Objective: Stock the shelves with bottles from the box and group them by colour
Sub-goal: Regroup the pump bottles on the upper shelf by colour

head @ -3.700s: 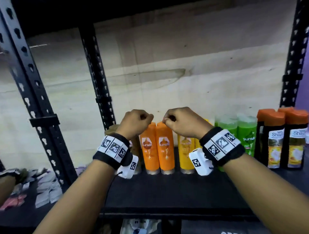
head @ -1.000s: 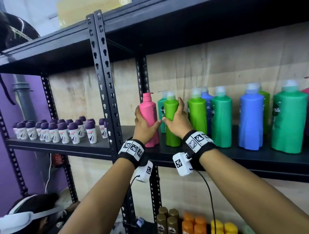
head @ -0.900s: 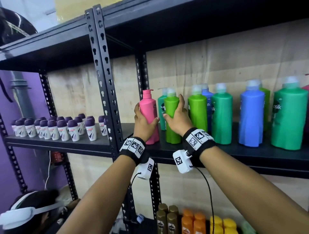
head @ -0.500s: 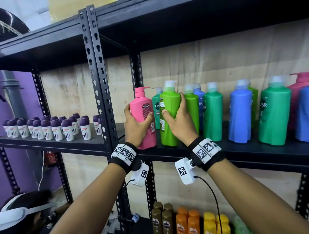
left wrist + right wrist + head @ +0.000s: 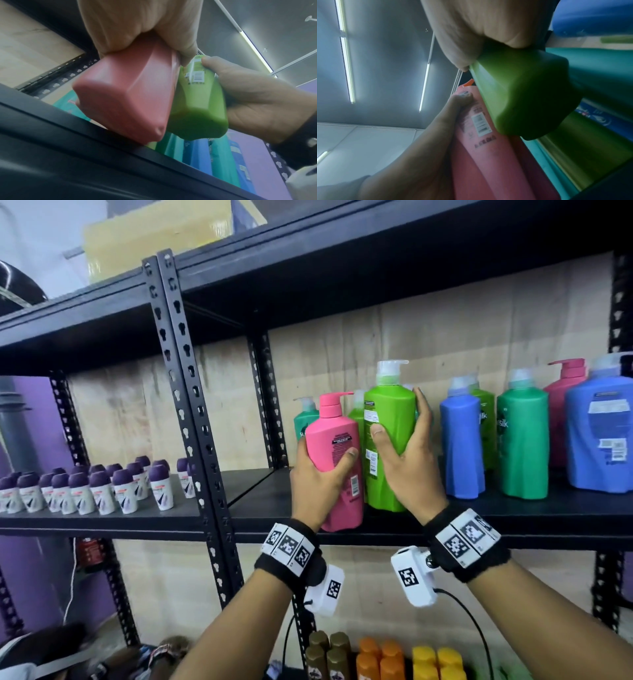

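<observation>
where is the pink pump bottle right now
In the head view the pink pump bottle sits left of centre at the shelf's front edge, gripped by the left hand, right beside the lime green bottle the right hand holds.

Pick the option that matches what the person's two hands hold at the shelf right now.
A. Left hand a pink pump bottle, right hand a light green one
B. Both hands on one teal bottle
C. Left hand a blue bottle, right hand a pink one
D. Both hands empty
A: the left hand grips the pink pump bottle, and the right hand grips the light green bottle beside it.
</observation>
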Action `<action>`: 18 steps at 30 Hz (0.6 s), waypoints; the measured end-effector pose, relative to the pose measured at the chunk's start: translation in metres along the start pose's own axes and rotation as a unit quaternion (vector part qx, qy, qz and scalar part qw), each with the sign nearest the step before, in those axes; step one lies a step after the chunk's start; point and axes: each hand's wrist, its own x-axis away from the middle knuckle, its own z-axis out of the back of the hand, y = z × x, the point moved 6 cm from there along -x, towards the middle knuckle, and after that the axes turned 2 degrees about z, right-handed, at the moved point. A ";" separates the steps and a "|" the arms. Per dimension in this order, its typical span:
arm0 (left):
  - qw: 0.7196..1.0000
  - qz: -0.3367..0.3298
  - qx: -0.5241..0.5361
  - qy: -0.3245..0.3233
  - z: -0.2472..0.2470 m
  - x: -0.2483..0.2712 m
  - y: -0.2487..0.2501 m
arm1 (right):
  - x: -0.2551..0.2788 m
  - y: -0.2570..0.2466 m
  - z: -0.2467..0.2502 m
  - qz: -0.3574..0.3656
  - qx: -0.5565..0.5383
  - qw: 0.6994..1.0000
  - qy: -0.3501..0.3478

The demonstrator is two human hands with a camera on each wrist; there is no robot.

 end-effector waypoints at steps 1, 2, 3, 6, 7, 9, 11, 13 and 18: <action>1.000 0.003 0.006 -0.002 -0.005 0.002 0.002 | -0.002 0.001 0.006 0.004 0.007 1.000 0.007; 1.000 0.007 0.012 -0.002 -0.009 0.003 0.003 | -0.004 0.003 0.011 0.005 0.010 1.000 0.012; 1.000 0.011 0.018 0.001 -0.012 0.004 0.005 | -0.006 0.004 0.016 0.001 0.009 1.000 0.015; 1.000 0.015 0.026 0.003 -0.019 0.009 0.010 | -0.008 0.007 0.027 -0.012 0.002 1.000 0.015; 0.999 0.016 0.029 -0.001 -0.022 0.011 0.012 | -0.008 0.008 0.031 -0.017 0.002 1.000 0.018; 0.999 0.020 0.039 -0.012 -0.029 0.013 0.017 | -0.008 0.009 0.041 -0.020 0.002 0.999 0.034; 0.998 0.024 0.050 -0.022 -0.037 0.014 0.021 | -0.010 0.009 0.049 -0.007 0.006 0.999 0.051; 0.998 0.021 0.054 -0.023 -0.046 0.015 0.025 | -0.012 0.010 0.056 0.004 0.017 0.998 0.059; 0.999 0.021 0.039 -0.016 -0.063 0.013 0.031 | -0.014 0.010 0.067 0.022 0.034 0.998 0.051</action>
